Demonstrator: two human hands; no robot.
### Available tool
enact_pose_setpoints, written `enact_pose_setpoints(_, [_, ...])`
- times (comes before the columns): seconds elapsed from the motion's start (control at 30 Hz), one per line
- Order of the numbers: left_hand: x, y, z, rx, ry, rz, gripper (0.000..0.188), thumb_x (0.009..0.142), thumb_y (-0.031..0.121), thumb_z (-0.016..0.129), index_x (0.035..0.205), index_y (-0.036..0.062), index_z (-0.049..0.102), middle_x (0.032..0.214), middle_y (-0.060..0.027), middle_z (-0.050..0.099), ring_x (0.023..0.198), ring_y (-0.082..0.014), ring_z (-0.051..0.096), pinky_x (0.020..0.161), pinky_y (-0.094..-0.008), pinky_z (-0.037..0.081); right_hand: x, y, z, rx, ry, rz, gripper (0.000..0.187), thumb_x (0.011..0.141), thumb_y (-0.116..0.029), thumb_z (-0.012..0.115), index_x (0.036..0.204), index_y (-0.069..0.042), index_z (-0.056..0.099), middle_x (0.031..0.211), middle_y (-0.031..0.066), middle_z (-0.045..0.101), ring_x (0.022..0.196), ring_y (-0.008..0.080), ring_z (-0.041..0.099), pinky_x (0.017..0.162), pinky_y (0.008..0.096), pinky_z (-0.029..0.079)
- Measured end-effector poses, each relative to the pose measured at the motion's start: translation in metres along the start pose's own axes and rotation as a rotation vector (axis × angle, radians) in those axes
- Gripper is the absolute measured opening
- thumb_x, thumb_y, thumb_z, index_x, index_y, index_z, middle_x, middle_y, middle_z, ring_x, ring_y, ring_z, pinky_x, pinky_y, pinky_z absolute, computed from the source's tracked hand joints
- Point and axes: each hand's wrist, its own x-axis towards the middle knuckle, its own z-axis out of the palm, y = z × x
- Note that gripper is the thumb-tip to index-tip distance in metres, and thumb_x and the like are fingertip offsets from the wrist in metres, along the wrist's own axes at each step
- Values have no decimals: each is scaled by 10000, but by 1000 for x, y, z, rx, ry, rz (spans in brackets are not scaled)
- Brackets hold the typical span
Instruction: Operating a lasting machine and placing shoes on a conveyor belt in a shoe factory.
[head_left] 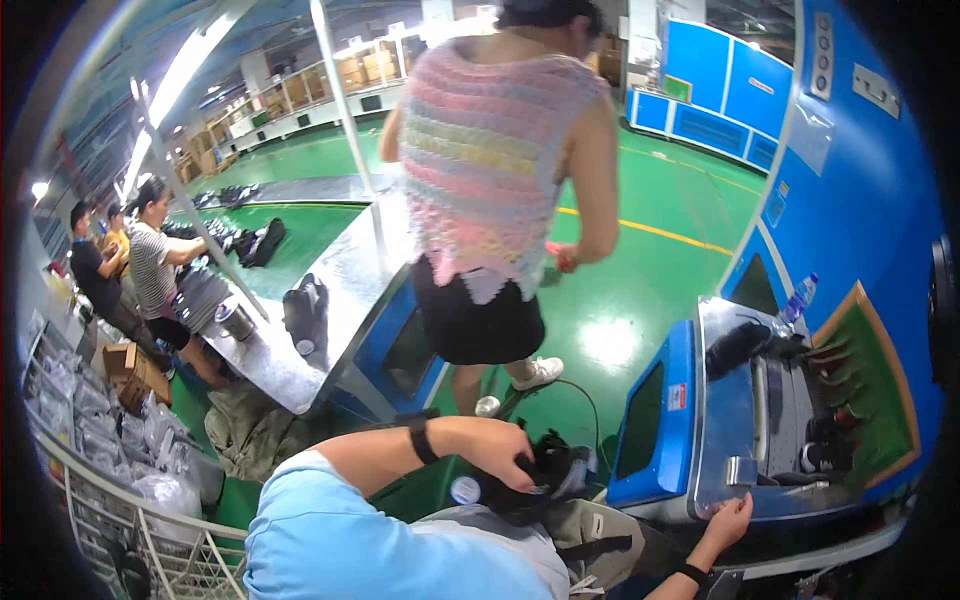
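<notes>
Black shoe (552,462): partly covered by left hand (497,450)
Co-worker's head (548,12): cut off above
Right forearm (706,555): cut off below

No lettering is legible. A red-and-white label (678,397) stands on the blue machine side (676,450), up and left of the right fingers (740,507); a red-lettered sign (762,86) marks the blue cabinet (757,115) far beyond them.
</notes>
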Motion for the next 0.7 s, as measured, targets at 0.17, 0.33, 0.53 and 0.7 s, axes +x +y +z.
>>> enact_pose_setpoints(0.17, [-87, -40, -33, 24, 133, -377, 575, 847, 532, 713, 1004, -21, 744, 806, -169, 716, 723, -275, 677, 689, -385, 531, 0, 4, 0, -39, 22, -10, 415, 1015, -190, 506, 1361, 29, 573, 929, 137, 688, 723, 235, 670, 658, 345, 549])
enact_pose_setpoints(0.33, [-182, -75, -96, -81, 549, -522, 478, 844, 471, 745, 993, 17, 764, 794, -124, 733, 709, -166, 672, 671, -339, 530, -36, -60, -28, -324, 50, -243, 460, 954, -310, 520, 1232, 22, 675, 1216, 270, 674, 1124, 426, 636, 981, 447, 496])
enact_pose_setpoints(0.53, [-262, -145, -204, 403, 969, -649, 536, 737, 493, 755, 975, 14, 758, 827, -207, 721, 748, -307, 712, 707, -388, 555, -44, -74, -27, -366, 80, -250, 420, 967, -259, 526, 1217, 44, 675, 1189, 278, 678, 1104, 428, 638, 981, 457, 494])
enact_pose_setpoints(0.7, [-358, -265, -278, 667, 1020, -1263, 445, 748, 351, 718, 1077, 52, 750, 1063, -189, 736, 1036, -368, 696, 891, -453, 551, -66, -83, -18, -425, 36, -317, 392, 968, -240, 539, 1198, 42, 685, 1179, 285, 677, 1081, 427, 642, 971, 457, 496])
